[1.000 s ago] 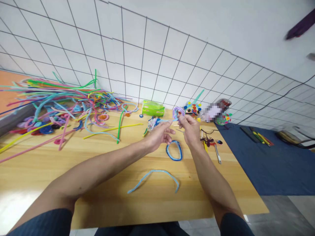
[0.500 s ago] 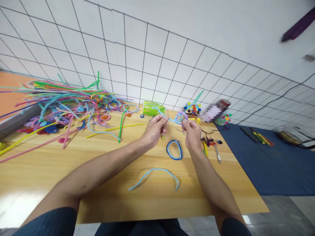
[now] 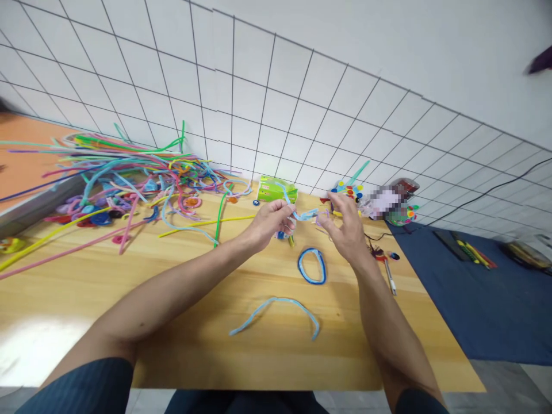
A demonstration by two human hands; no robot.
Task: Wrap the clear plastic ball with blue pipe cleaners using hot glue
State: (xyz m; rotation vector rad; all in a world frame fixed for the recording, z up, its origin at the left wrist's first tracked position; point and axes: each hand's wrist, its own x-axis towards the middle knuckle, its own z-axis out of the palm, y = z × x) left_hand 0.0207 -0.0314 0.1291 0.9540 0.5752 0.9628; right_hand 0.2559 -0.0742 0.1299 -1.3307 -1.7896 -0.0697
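Note:
My left hand [image 3: 272, 224] pinches a light blue pipe cleaner [image 3: 307, 215], one end of which sticks up past the fingers. To its right, a coiled, partly purple end reaches toward my right hand [image 3: 345, 226]. That hand is open, thumb and fingers spread around the purple part; whether it touches it I cannot tell. Below the hands lies a ring of dark and light blue pipe cleaner [image 3: 312, 266]. Nearer me, a bent light blue pipe cleaner [image 3: 276, 300] forms an arch on the wooden table [image 3: 185, 322].
A tangled heap of coloured pipe cleaners [image 3: 129, 167] covers the back left. Along the wall stand a green packet [image 3: 269, 190] and a decorated craft figure [image 3: 350, 191]. A white pen [image 3: 390, 278] lies at right, near a dark blue cloth surface [image 3: 457, 293].
My right hand has opened from its pinch on the purple coil and spread its fingers. My left hand keeps hold of the light blue pipe cleaner. The whole view has shifted slightly.

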